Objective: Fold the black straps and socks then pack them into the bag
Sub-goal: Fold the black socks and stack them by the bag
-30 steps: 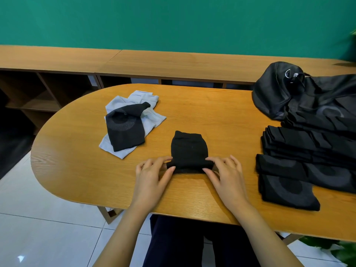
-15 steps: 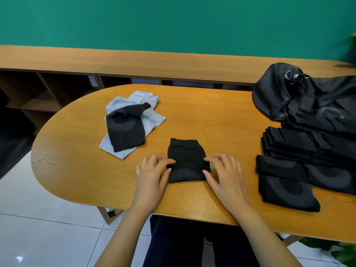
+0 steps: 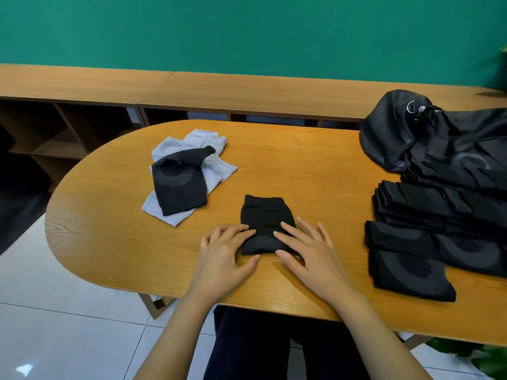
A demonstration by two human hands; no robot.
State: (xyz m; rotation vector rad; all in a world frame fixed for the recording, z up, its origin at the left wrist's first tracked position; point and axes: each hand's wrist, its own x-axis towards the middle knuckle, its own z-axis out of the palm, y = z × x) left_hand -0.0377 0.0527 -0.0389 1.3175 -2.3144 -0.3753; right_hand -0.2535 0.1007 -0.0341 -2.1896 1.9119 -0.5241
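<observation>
A folded black sock [image 3: 264,219] lies on the wooden table [image 3: 315,165] near its front edge. My left hand [image 3: 223,256] rests flat with its fingertips on the sock's lower left edge. My right hand [image 3: 307,248] lies flat with straight fingers pressing the sock's lower right part. At the left, another black sock [image 3: 179,182] lies on top of white socks [image 3: 216,160]. A stack of folded black straps [image 3: 439,207] and flat black pieces [image 3: 408,264] sits at the right. The black bag [image 3: 411,138] lies at the far right.
A long wooden shelf unit [image 3: 192,89] runs behind the table under a green wall. White tiled floor [image 3: 55,325] shows at the left. Green leaves [image 3: 482,355] poke in at the bottom right corner.
The sock has been folded shorter and slid a little toward me. Both hands moved from its sides onto its near end, the right hand now lying over it.
</observation>
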